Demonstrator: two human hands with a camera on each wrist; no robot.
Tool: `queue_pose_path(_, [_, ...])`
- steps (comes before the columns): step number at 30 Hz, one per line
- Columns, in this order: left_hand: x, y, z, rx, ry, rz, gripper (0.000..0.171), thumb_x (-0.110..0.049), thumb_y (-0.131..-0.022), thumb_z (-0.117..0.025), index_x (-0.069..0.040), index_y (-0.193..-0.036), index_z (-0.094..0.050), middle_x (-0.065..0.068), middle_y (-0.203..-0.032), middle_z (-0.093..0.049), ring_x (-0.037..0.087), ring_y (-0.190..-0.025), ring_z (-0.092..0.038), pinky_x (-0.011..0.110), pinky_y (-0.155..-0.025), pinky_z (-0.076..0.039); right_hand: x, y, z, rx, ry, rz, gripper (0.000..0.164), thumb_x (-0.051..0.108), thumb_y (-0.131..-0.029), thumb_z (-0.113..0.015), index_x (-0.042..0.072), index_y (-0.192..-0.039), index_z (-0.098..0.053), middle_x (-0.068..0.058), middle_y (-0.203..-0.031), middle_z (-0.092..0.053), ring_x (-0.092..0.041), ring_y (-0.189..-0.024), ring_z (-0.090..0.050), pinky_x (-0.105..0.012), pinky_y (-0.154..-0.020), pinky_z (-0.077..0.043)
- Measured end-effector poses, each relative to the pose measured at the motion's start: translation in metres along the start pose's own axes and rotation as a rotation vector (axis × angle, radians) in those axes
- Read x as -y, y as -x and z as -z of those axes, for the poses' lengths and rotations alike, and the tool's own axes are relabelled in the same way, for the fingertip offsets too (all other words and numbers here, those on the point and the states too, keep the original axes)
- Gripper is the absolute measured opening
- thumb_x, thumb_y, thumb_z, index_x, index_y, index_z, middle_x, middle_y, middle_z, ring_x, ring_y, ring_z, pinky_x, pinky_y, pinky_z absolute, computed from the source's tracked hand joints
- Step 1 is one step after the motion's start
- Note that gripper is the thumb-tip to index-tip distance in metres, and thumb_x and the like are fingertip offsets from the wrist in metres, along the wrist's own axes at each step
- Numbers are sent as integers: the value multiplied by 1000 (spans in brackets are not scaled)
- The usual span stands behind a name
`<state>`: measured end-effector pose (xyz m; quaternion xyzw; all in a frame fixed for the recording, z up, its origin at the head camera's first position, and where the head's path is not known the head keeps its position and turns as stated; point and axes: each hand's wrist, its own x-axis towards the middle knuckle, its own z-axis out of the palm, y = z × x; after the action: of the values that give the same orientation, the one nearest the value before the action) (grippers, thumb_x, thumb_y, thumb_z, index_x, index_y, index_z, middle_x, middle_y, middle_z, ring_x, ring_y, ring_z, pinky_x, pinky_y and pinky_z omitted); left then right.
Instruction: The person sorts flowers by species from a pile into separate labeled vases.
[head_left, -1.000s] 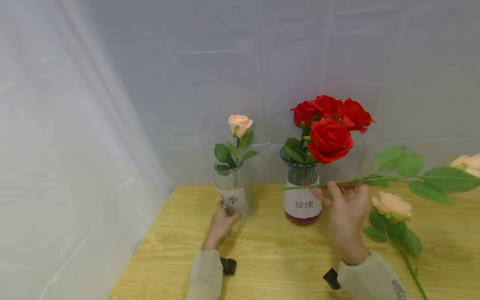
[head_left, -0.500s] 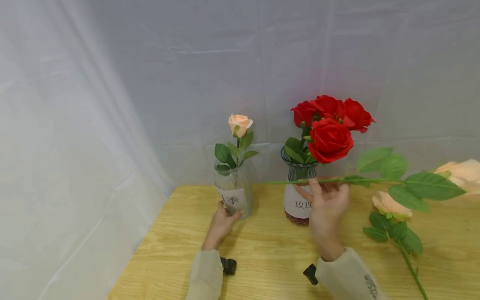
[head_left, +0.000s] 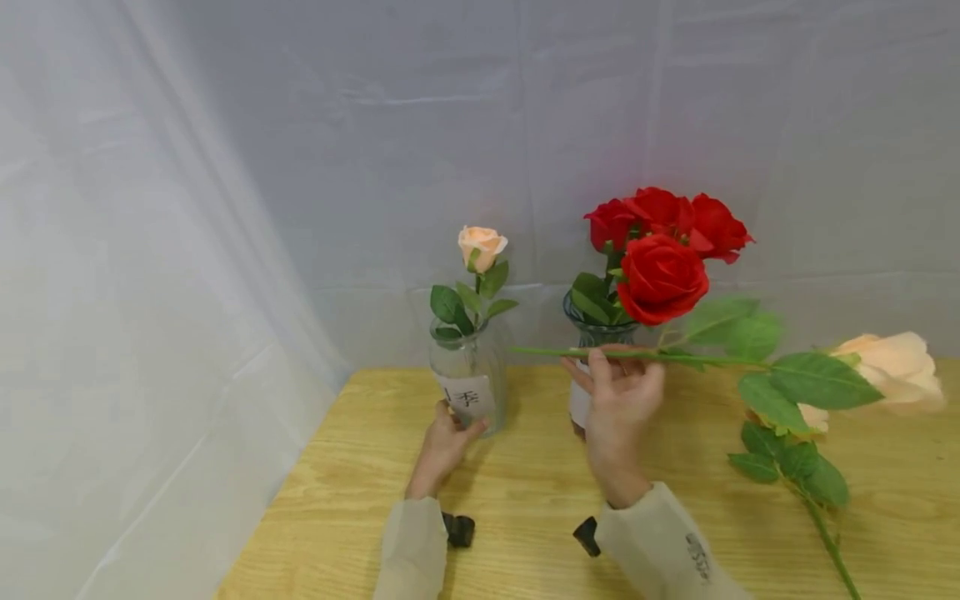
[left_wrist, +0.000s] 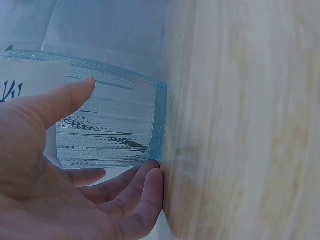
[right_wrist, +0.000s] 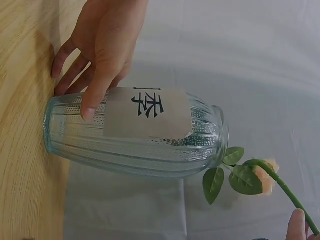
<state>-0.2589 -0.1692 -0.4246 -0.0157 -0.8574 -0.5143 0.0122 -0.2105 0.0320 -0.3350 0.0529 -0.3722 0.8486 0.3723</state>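
Observation:
My left hand point(head_left: 441, 454) holds the lower part of a clear ribbed glass vase point(head_left: 491, 375), thumb across its front and fingers at the side and behind. The vase stands upright with a white paper label and one peach rose point(head_left: 482, 247) in it. My right hand point(head_left: 624, 417) pinches the green stem of another peach rose point(head_left: 888, 371), held almost level. Its bloom points right, and the bare stem end points left, apart from the clear vase. In the right wrist view, a fingertip point(right_wrist: 296, 225) touches that stem point(right_wrist: 285, 190) near the vase's mouth point(right_wrist: 225, 137).
A darker glass vase point(head_left: 602, 333) of red roses point(head_left: 663, 279) stands behind my right hand, its label mostly hidden. Another peach rose with leaves point(head_left: 802, 471) lies on the wooden table point(head_left: 525, 517) at the right. White sheeting point(head_left: 420, 150) hangs behind and at the left.
My right hand has moved left with the rose, passing in front of the darker vase and bringing the stem end closer to the clear vase. My left hand has stayed on its vase.

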Motion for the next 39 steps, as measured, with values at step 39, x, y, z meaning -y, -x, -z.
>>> queue_pose_path(39, [0,-2,1,9,-11,19,83,-22,-98,-69,18,-150,-17,43,-136,-47,51,-123,-53,57,-96,-48,-34,-7,-55,392,381,157,10,-14,-95,-55,-9,-102,-51,-24,-97,-57,-41,-91,-64,-37,-80,-59])
